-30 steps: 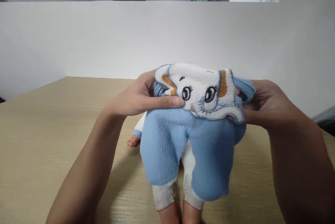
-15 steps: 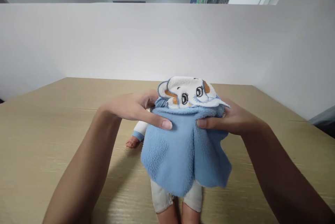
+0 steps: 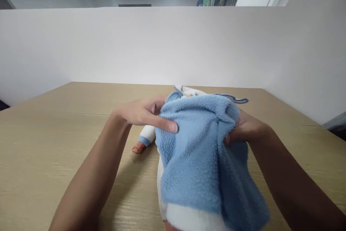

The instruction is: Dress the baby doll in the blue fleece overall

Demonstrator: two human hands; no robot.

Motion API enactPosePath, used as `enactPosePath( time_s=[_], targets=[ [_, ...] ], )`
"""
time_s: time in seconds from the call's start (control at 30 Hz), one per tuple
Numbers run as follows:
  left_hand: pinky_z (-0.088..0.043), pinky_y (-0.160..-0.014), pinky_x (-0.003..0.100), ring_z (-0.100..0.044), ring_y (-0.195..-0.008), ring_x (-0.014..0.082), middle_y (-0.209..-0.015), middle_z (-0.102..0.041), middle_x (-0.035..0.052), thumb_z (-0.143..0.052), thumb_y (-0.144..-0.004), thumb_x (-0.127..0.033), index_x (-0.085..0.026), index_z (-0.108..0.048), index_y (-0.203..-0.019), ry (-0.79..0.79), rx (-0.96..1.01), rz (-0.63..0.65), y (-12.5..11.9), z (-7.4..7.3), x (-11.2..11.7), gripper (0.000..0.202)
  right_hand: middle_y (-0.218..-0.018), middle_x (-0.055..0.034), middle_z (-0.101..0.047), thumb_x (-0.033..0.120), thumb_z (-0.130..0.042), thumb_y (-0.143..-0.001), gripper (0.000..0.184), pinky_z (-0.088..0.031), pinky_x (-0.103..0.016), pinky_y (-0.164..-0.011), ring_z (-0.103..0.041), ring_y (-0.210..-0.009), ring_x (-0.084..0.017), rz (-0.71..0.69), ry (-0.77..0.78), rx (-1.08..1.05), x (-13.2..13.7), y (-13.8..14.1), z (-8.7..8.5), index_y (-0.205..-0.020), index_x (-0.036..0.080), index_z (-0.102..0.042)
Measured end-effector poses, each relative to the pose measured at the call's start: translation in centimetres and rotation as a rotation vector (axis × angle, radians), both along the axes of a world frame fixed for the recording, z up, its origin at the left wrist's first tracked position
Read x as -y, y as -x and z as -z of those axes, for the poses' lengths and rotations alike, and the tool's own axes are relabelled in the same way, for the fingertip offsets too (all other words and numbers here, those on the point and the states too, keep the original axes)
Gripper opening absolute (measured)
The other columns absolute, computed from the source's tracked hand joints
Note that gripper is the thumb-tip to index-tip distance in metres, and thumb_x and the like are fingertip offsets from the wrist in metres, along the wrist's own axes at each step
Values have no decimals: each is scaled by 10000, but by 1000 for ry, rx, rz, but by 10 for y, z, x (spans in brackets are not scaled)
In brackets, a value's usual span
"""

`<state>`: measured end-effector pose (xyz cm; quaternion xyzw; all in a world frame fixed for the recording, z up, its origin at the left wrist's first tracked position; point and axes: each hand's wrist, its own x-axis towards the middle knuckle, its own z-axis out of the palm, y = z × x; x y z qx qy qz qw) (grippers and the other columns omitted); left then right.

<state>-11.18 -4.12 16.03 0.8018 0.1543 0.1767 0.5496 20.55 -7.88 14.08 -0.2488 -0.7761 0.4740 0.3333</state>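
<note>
Both hands hold up a light-blue fleece doll garment [image 3: 194, 155] above a doll lying on the table. A white patch [image 3: 193, 91] with a stitched face folds over at its top and shows only as a strip. My left hand [image 3: 147, 114] pinches the garment's left upper edge, thumb in front. On the other side, my right hand [image 3: 244, 126] grips it, fingers partly hidden in the fabric. The doll's arm [image 3: 146, 139], in a white sleeve with a blue cuff, pokes out at the left. The fleece hides the doll's head and most of its body.
The wood-grain table [image 3: 67, 130] stretches out on both sides. A white partition [image 3: 162, 47] rises along its back edge, and another white wall stands at the right. A dark object [image 3: 336, 124] shows at the far right edge.
The garment's top has tipped back, so the stitched face has mostly turned out of sight. Its lower part has swung toward me and right, covering the doll's legs. My right hand has shifted its grip rightward.
</note>
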Motion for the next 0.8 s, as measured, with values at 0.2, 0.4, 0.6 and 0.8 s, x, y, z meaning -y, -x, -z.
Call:
enactPosePath(
  time_s=[0.2, 0.4, 0.6, 0.8],
  targets=[
    [-603, -944, 301, -736, -1049, 235, -1024, -773, 41, -843, -906, -469, -237, -753, -1081, -63, 297, -235, -9, 10, -3, 304, -921, -7, -821, 385, -955, -761, 251, -619, -345, -1017, -756, -1172, -299, -346, 163, 318, 9, 13, -14, -934, 236, -851],
    [-645, -807, 328, -755, -940, 306, -930, -772, 84, -980, -689, -538, -195, -790, -1063, 75, -34, 139, -6, 1, 0, 541, -1075, -43, -842, 459, -1043, -618, 609, -554, -427, -1149, -743, -1228, -343, -271, 150, -4, 2, 14, -3, -1153, 249, -841],
    [-658, -919, 365, -779, -959, 292, -803, -773, 54, -969, -741, -488, -219, -796, -964, 3, 128, 10, -12, 7, 1, 390, -1243, -78, -808, 581, -929, -769, 599, -570, -461, -1114, -734, -1265, -344, -140, 254, -66, 6, 12, 6, -1263, 266, -808],
    [-627, -987, 337, -768, -1056, 265, -982, -812, 73, -817, -933, -417, -215, -747, -1272, -22, 139, -35, -15, 6, 10, 401, -1096, -50, -839, 462, -1008, -643, 614, -611, -391, -1029, -781, -1143, -330, -336, 188, 197, 2, 11, 4, -1184, 233, -830]
  ],
)
